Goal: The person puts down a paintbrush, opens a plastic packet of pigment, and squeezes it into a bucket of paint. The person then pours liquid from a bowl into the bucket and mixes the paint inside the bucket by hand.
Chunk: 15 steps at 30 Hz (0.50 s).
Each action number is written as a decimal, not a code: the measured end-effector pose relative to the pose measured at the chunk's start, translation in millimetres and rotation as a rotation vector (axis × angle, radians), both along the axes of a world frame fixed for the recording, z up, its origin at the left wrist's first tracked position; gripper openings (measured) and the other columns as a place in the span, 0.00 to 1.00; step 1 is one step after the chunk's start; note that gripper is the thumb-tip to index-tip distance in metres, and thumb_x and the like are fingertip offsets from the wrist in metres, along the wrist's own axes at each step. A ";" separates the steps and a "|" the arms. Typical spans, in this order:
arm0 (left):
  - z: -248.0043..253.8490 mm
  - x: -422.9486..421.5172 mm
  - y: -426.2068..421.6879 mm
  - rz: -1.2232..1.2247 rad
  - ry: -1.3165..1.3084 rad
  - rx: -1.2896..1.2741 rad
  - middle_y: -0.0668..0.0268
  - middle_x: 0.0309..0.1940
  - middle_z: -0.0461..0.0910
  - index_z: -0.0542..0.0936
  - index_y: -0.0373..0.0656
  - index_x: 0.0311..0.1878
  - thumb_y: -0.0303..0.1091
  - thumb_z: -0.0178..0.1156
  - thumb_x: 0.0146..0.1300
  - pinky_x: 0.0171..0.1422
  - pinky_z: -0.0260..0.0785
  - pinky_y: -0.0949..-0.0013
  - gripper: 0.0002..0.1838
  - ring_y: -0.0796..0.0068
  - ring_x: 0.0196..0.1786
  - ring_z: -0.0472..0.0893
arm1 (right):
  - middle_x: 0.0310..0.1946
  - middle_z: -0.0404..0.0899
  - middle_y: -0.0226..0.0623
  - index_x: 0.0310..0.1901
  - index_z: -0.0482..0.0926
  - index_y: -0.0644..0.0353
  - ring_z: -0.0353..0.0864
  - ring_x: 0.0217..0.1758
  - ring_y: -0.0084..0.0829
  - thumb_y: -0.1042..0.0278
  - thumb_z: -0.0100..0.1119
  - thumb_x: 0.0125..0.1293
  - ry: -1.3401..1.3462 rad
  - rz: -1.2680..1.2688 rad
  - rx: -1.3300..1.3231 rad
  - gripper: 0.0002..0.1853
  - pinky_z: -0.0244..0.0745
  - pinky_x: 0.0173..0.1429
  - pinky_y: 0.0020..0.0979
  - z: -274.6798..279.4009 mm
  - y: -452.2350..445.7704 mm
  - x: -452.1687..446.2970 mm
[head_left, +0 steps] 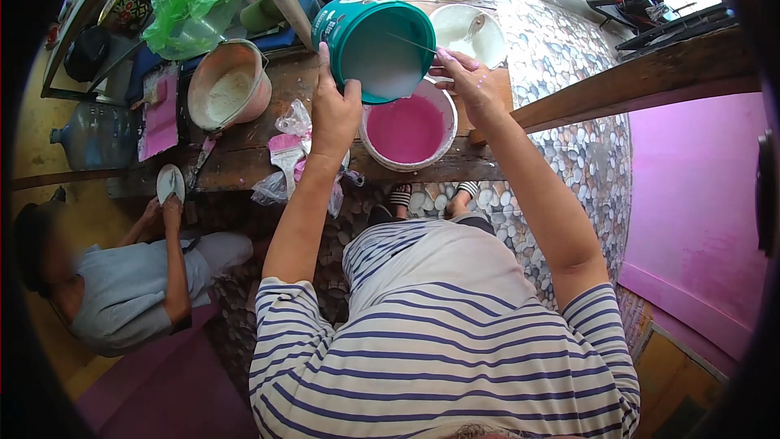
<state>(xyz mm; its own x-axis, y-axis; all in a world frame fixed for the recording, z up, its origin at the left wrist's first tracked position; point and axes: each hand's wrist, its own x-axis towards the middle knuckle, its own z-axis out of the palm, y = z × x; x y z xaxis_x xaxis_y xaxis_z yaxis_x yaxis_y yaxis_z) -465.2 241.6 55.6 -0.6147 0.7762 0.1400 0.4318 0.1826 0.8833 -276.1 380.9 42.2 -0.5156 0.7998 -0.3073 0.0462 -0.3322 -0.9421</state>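
At the far left a co-worker [138, 284] sits low with a white, round thing [171, 184] held up between the hands, close to the bench [305, 73]. On the bench a pink-smeared board [162, 114] bears a brush near its upper end, and beside it stands an upright orange bucket [230, 93] with pale stuff inside. A wide brush [285, 154] lies on crumpled plastic at the near edge, which may keep its pink bristles off the wood.

The left hand [335, 114] grips the side of the teal bucket [378, 57], thumb near the lower rim and a finger stretched up the wall — a spread hold that seems to steady its weight. The bucket is in the air, tilted towards the person, so its whitish liquid lies at the low lip. That lip hangs over the pink bucket [406, 132], which stands upright at the bench's near edge, likely so drips land inside.

The right hand [471, 85], spotted with pink, has thumb and finger pinched on a thin rod [413, 41] reaching across the teal mouth; whether it's a stick or the handle wire cannot be told. Just behind — a white bucket [475, 31] stands upright.
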 end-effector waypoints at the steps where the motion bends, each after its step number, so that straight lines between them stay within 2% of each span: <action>1: -0.3 0.5 0.2 -0.002 0.003 -0.001 0.45 0.57 0.81 0.54 0.34 0.79 0.32 0.54 0.69 0.61 0.73 0.64 0.37 0.61 0.55 0.84 | 0.48 0.83 0.38 0.59 0.80 0.63 0.81 0.51 0.26 0.52 0.59 0.74 0.000 0.001 -0.001 0.23 0.76 0.54 0.27 -0.1 0.5 0.3; 6: -2.2 2.2 0.0 -0.012 -0.008 -0.015 0.44 0.59 0.79 0.54 0.32 0.79 0.32 0.54 0.70 0.63 0.72 0.65 0.37 0.62 0.57 0.82 | 0.48 0.84 0.38 0.59 0.80 0.62 0.81 0.50 0.26 0.52 0.59 0.74 -0.001 0.004 -0.012 0.23 0.76 0.54 0.27 -1.2 0.7 2.3; 8: -7.1 2.0 0.4 -0.023 0.032 0.053 0.36 0.55 0.79 0.52 0.34 0.79 0.35 0.54 0.69 0.61 0.73 0.57 0.39 0.46 0.55 0.83 | 0.48 0.84 0.38 0.59 0.80 0.62 0.82 0.50 0.26 0.53 0.59 0.74 0.005 -0.001 -0.016 0.23 0.76 0.53 0.27 -2.1 -0.2 3.1; 15: -1.2 6.9 -0.5 -0.016 0.027 0.019 0.36 0.56 0.79 0.52 0.34 0.79 0.35 0.54 0.69 0.61 0.74 0.57 0.39 0.46 0.55 0.83 | 0.48 0.84 0.38 0.59 0.80 0.63 0.82 0.51 0.27 0.55 0.59 0.74 0.037 -0.015 -0.034 0.22 0.77 0.52 0.27 -10.2 1.6 4.4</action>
<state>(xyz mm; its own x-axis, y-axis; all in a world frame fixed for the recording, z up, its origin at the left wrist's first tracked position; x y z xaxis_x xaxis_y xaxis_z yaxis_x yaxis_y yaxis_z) -458.4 241.1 54.4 -0.5984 0.7827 0.1711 0.4581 0.1590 0.8746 -271.7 382.6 31.9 -0.5152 0.7968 -0.3156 0.0061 -0.3648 -0.9311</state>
